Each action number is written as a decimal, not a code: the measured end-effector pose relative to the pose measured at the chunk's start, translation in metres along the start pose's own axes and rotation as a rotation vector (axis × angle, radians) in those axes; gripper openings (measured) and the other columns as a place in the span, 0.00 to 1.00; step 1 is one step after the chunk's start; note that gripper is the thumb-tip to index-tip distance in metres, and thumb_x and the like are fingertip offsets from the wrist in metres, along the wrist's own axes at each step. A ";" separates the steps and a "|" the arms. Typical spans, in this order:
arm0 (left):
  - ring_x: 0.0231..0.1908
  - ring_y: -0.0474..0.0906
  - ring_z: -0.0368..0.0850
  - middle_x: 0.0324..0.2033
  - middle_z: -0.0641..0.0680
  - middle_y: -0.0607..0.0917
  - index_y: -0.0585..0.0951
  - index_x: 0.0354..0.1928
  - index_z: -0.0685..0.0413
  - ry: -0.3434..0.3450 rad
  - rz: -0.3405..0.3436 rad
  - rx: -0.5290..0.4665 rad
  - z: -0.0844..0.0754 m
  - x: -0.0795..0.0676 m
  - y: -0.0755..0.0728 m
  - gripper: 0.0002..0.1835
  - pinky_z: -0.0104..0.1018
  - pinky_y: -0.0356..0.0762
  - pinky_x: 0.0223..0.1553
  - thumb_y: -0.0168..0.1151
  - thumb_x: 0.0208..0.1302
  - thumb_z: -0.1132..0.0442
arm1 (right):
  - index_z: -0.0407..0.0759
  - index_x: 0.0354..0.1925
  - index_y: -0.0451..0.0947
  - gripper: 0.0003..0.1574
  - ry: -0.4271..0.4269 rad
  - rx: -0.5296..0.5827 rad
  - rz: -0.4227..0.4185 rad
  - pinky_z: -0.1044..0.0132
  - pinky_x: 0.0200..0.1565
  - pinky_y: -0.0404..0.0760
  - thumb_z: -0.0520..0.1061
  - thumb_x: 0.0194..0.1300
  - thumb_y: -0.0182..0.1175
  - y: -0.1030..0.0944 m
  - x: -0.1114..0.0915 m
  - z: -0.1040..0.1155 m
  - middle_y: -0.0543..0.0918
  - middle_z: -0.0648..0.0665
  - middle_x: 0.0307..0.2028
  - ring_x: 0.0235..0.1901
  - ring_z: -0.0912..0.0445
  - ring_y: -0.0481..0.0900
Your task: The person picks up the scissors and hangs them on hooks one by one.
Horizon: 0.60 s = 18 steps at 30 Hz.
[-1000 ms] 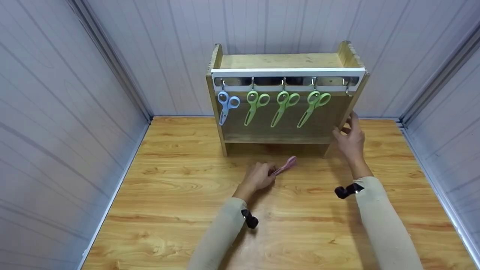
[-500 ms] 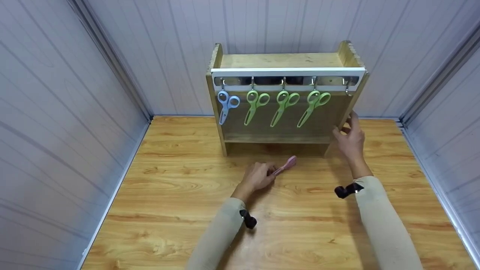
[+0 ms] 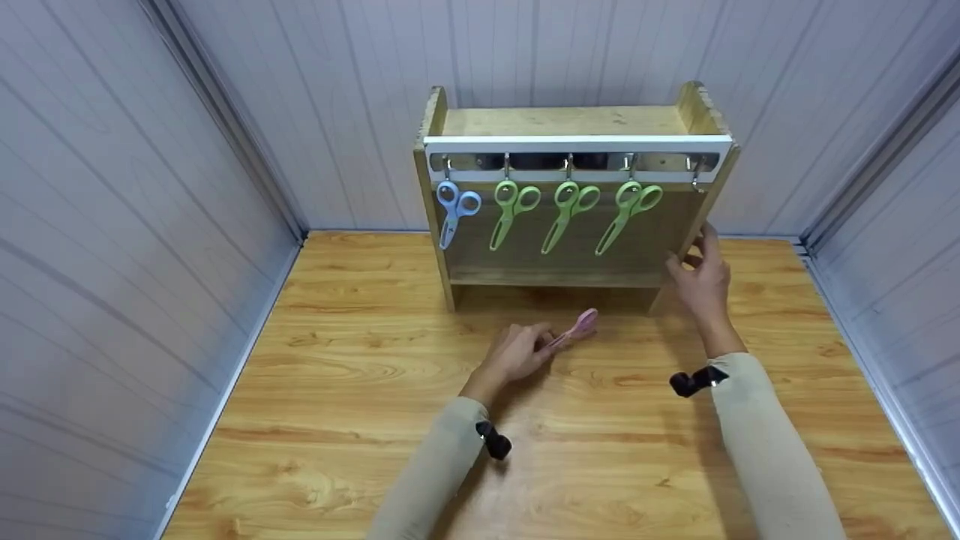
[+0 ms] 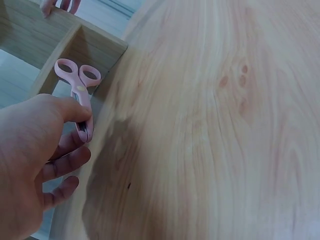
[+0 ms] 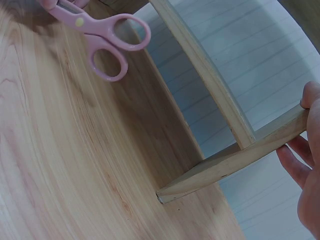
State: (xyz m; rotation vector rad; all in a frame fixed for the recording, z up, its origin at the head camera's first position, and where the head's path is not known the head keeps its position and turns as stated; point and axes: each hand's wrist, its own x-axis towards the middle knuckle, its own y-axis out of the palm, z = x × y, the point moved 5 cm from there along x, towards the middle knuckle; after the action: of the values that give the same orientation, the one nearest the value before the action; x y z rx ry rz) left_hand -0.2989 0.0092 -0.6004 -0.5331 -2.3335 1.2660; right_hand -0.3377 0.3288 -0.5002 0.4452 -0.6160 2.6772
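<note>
My left hand (image 3: 517, 350) pinches a pair of pink scissors (image 4: 79, 95) by the blades, between thumb and fingers. Its two handle loops point away from the hand, toward the rack, close over the tabletop. My right hand (image 3: 703, 285) grips the right side panel of a wooden rack (image 3: 555, 270), thumb on the front edge and fingers behind. Along the rack's top front runs a white rail (image 3: 525, 140) with several metal hooks. One pair of blue scissors (image 3: 454, 210) and three pairs of green scissors (image 3: 512, 210) hang there by a loop. The rightmost hook (image 3: 697, 180) holds nothing.
The rack stands on a wood-grain tabletop (image 3: 337, 420), near the pale panelled back wall (image 3: 360, 112). More panelled walls rise at the left and right edges. A small black camera (image 3: 495, 442) is strapped to each sleeve.
The pink scissors have turned slightly in my left hand, their loops now a little higher and farther right. My left forearm has shifted slightly left. The right hand still grips the rack.
</note>
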 end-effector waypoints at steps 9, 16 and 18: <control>0.37 0.92 0.45 0.37 0.48 0.97 0.88 0.51 0.48 0.007 -0.017 -0.020 -0.012 -0.004 -0.015 0.07 0.45 0.87 0.40 0.69 0.78 0.55 | 0.45 0.85 0.64 0.44 -0.005 0.004 0.012 0.88 0.43 0.77 0.38 0.75 0.63 0.000 0.001 -0.001 0.83 0.26 0.73 0.61 0.24 0.88; 0.43 0.95 0.47 0.41 0.50 0.98 0.89 0.55 0.48 -0.033 0.012 -0.049 -0.023 -0.005 -0.027 0.10 0.43 0.89 0.46 0.68 0.77 0.61 | 0.46 0.85 0.65 0.44 -0.011 0.012 0.008 0.87 0.43 0.78 0.38 0.75 0.63 0.000 0.000 -0.001 0.83 0.27 0.73 0.60 0.24 0.89; 0.43 0.95 0.46 0.42 0.49 0.98 0.89 0.56 0.48 -0.042 0.013 -0.051 -0.025 -0.005 -0.028 0.11 0.43 0.89 0.46 0.68 0.77 0.60 | 0.46 0.85 0.65 0.44 -0.012 0.012 0.007 0.88 0.43 0.78 0.38 0.75 0.63 0.000 0.000 -0.001 0.83 0.27 0.73 0.59 0.24 0.89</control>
State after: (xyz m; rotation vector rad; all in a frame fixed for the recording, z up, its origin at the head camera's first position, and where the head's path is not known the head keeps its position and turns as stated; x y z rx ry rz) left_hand -0.2850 0.0089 -0.5653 -0.5445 -2.4065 1.2376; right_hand -0.3375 0.3295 -0.5009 0.4636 -0.6062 2.6886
